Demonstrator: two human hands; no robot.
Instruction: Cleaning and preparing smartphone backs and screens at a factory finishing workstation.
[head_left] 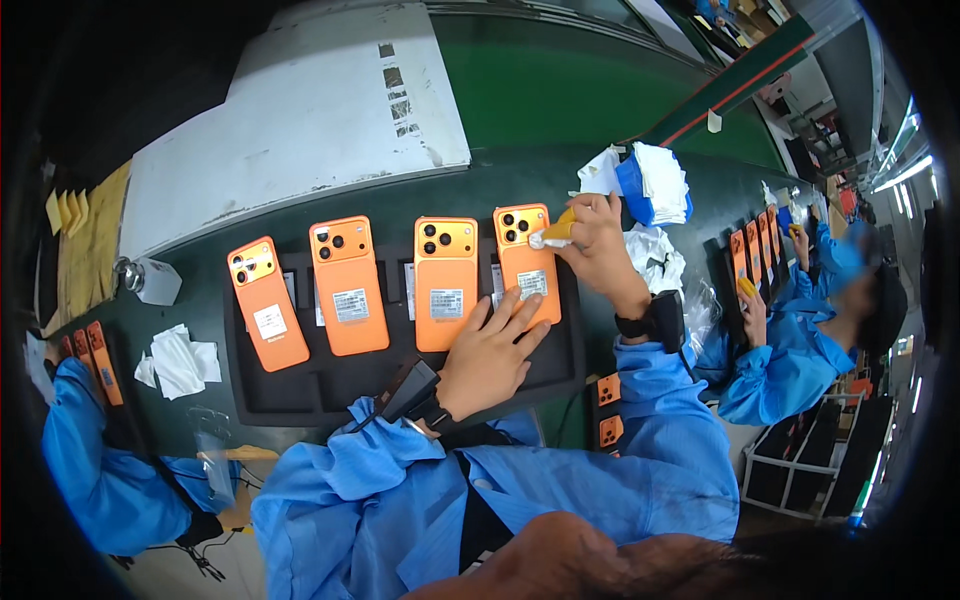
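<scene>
Several orange phones lie back up, in a row, in a black foam tray (400, 388). My left hand (485, 362) rests on the lower part of the rightmost phone (518, 262), fingers spread flat over it and partly hiding its label. My right hand (600, 248) is closed around a yellow tool (562, 226) with white cloth at its tip (538, 241). That tip touches the phone's raised camera area, at its right side. To the left sit the second phone from the right (446, 275), another labelled phone (349, 280) and a slightly tilted phone (268, 300).
A small metal-topped bottle (150, 280) and crumpled white cloths (180, 362) are left of the tray. Behind my right hand is a blue packet of white wipes (655, 188), with more cloths (652, 262) nearby. Co-workers in blue (800, 350) sit on both sides.
</scene>
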